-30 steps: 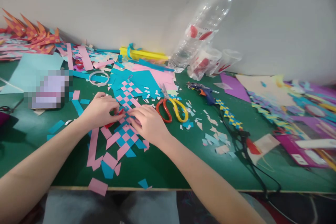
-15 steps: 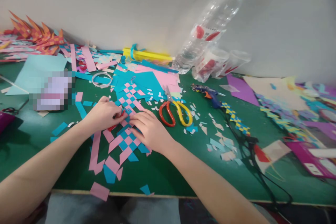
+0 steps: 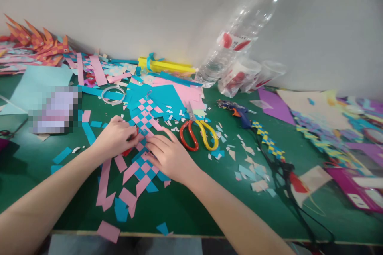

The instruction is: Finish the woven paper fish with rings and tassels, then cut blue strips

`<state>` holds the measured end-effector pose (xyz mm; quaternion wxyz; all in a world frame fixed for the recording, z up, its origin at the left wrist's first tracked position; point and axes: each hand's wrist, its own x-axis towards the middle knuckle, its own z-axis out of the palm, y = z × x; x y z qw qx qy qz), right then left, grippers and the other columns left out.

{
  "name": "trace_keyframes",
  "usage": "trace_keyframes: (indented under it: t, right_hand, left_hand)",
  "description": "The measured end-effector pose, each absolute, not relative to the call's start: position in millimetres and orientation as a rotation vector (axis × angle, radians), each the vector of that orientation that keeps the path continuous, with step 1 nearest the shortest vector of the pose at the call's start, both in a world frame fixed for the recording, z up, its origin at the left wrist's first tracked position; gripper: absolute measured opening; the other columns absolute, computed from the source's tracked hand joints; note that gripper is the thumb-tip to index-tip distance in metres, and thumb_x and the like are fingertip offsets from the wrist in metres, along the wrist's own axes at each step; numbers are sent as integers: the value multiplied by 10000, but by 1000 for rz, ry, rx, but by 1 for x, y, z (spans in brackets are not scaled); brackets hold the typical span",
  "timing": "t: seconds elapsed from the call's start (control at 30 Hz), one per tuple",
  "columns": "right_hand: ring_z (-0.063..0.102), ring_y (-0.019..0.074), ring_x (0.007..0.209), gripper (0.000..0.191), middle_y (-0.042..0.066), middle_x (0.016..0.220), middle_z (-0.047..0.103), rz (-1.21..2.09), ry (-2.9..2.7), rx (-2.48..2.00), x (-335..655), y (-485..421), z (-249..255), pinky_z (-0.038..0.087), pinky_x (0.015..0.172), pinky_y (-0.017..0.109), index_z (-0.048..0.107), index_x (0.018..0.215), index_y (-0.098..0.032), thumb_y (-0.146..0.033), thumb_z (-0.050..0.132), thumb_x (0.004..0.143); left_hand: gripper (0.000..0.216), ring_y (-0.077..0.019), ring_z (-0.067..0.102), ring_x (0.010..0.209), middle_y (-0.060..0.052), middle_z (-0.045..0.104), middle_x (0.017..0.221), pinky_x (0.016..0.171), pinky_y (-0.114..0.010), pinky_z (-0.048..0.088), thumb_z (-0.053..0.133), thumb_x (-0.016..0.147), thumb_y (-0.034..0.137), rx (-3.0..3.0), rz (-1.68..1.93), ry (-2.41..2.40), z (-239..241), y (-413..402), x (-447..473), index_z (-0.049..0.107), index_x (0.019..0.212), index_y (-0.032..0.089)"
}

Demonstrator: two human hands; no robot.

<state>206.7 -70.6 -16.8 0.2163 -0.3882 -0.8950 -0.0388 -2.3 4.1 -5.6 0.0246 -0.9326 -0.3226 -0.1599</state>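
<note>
A long woven piece of pink and blue paper strips (image 3: 145, 171) lies on the green table, in a checked pattern with slanted ends along its sides. My left hand (image 3: 118, 137) is closed around a small red object (image 3: 128, 152) at the left edge of the weave; most of it is covered by my fingers, so its kind does not show. My right hand (image 3: 167, 152) rests on the weave with fingers stretched out, pressing its middle. Right beside that hand lie scissors (image 3: 192, 117) with one red and one yellow handle, blades slightly apart.
Paper scraps (image 3: 251, 167) litter the green table. A blue glue gun (image 3: 239, 113), a tilted clear bottle (image 3: 239, 28) and plastic cups (image 3: 242, 73) are at the back right. A phone (image 3: 58, 107) and tape roll (image 3: 113, 95) lie left. Orange folded-paper figures (image 3: 44, 44) stand far left.
The camera view has shifted slightly, so everything sits a little lower and the left side farther left. Both hands keep nearly the same places on the weave.
</note>
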Motion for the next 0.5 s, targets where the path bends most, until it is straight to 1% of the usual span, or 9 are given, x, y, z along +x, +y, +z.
trace_keyframes:
  t: [0.13, 0.27, 0.33, 0.43, 0.5]
  right_hand:
    - [622, 207, 1074, 278, 86, 1103, 712, -139, -2474, -1069, 205, -70, -18, 334, 1132, 483, 672, 1058, -160, -300, 458, 950]
    - [634, 213, 1056, 265, 86, 1068, 719, -162, -2455, -1061, 205, -68, -18, 310, 1151, 490, 679, 1049, -162, -302, 484, 938]
    - [633, 209, 1059, 262, 80, 1067, 721, -156, -2442, -1064, 205, -67, -19, 312, 1152, 487, 683, 1042, -173, -302, 479, 939]
    - [624, 211, 1077, 275, 83, 1097, 714, -159, -2437, -1050, 206, -67, -19, 307, 1159, 484, 682, 1053, -168, -300, 468, 941]
    - [629, 214, 1056, 285, 85, 1093, 715, -179, -2448, -1022, 207, -67, -19, 308, 1159, 486, 684, 1052, -163, -299, 457, 943]
  left_hand:
    - [331, -103, 449, 484, 48, 515, 512, 723, -337, 370, 458, 912, 269, -2828, -725, -1084, 0, 2, -1, 445, 592, 188]
    - [313, -106, 469, 493, 44, 546, 525, 717, -340, 378, 465, 911, 280, -2784, -797, -1143, 2, -1, 0, 466, 610, 195]
    - [292, -110, 488, 500, 39, 576, 549, 724, -344, 382, 470, 917, 292, -2783, -803, -1156, 2, 0, -2, 507, 644, 199]
    - [283, -138, 540, 561, 17, 612, 604, 768, -361, 391, 462, 925, 308, -2791, -705, -1154, 4, 8, -10, 547, 676, 204]
    - [319, -173, 567, 611, 0, 608, 609, 755, -366, 400, 466, 920, 335, -2762, -637, -1144, 4, 17, -18, 520, 634, 203]
